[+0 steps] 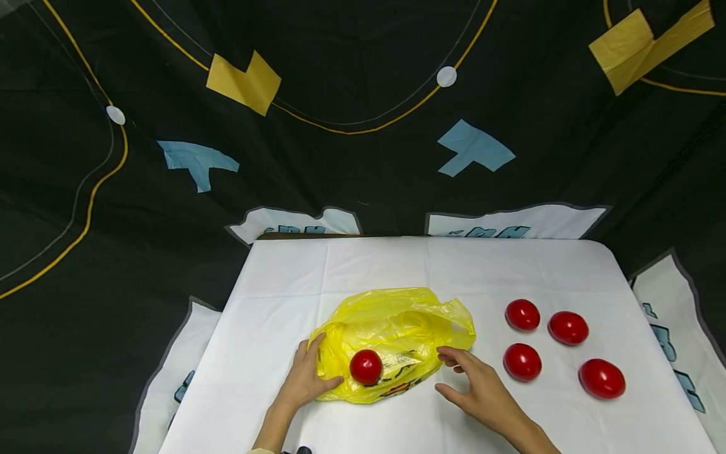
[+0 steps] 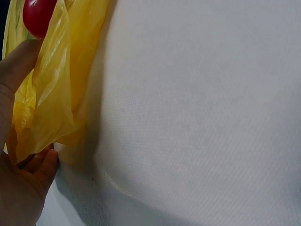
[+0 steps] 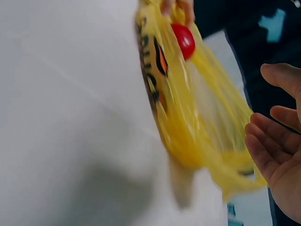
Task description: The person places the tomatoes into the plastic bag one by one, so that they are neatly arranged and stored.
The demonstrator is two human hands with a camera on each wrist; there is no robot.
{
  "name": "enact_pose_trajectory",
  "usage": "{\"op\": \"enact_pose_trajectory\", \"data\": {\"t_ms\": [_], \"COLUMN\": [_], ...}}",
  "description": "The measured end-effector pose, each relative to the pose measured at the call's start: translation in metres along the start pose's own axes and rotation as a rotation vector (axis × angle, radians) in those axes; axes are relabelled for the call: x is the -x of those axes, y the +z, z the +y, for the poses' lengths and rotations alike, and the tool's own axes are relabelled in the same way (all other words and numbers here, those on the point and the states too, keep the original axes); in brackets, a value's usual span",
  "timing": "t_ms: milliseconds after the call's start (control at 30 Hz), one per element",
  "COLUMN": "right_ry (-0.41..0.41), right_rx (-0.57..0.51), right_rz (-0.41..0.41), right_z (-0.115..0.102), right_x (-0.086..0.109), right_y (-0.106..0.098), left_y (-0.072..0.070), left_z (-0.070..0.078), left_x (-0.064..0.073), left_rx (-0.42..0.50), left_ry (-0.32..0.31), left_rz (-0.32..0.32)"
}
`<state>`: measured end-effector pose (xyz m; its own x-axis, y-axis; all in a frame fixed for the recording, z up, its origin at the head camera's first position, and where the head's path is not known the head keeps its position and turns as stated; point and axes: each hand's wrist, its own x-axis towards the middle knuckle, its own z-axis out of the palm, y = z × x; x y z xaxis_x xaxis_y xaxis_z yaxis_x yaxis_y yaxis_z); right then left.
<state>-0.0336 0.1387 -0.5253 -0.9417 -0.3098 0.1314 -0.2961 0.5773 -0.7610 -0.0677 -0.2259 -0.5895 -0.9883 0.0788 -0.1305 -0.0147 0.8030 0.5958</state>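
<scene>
A crumpled yellow plastic bag [image 1: 391,321] with dark print lies on the white-covered table. One glossy red round object [image 1: 365,367], tomato-like and smooth, rests at the bag's left part. My left hand [image 1: 306,375] grips the bag's left edge. In the left wrist view its thumb [image 2: 21,61] reaches toward the red object, and its fingers [image 2: 44,169] curl under the yellow plastic. My right hand [image 1: 476,388] holds nothing, fingers loosely spread, fingertips right at the bag's right edge. From the right wrist, the printed bag [image 3: 188,122] stands out between the two hands.
Several more glossy red round objects, among them a near one [image 1: 522,362] and a far one [image 1: 568,328], sit on the right side of the white tablecloth [image 1: 374,258]. A black curtain [image 1: 351,183] with tape pieces hangs behind the table.
</scene>
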Motion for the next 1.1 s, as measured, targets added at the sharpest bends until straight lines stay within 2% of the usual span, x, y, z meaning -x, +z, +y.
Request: {"op": "enact_pose_trajectory", "data": {"t_ms": [133, 233, 433, 633, 900, 1100], "right_ry": [0.033, 0.077, 0.158, 0.166, 0.225, 0.229], "right_rx": [0.065, 0.108, 0.126, 0.144, 0.214, 0.234], "right_rz": [0.100, 0.146, 0.183, 0.218, 0.231, 0.270], "right_z": [0.012, 0.021, 0.038, 0.050, 0.062, 0.070], "right_x": [0.009, 0.014, 0.025, 0.033, 0.043, 0.049], "right_y": [-0.015, -0.027, -0.044, -0.052, -0.059, -0.063], "left_y": [-0.001, -0.001, 0.000, 0.000, 0.000, 0.001], "left_z": [0.001, 0.000, -0.001, -0.001, -0.001, -0.001], "left_x": [0.000, -0.001, -0.001, -0.001, -0.001, -0.001], "left_rx": [0.000, -0.010, -0.012, -0.010, -0.015, -0.015], "left_ry": [0.003, 0.001, 0.008, -0.013, -0.004, -0.005], "left_rz": [-0.003, -0.011, -0.009, -0.013, -0.014, -0.016]}}
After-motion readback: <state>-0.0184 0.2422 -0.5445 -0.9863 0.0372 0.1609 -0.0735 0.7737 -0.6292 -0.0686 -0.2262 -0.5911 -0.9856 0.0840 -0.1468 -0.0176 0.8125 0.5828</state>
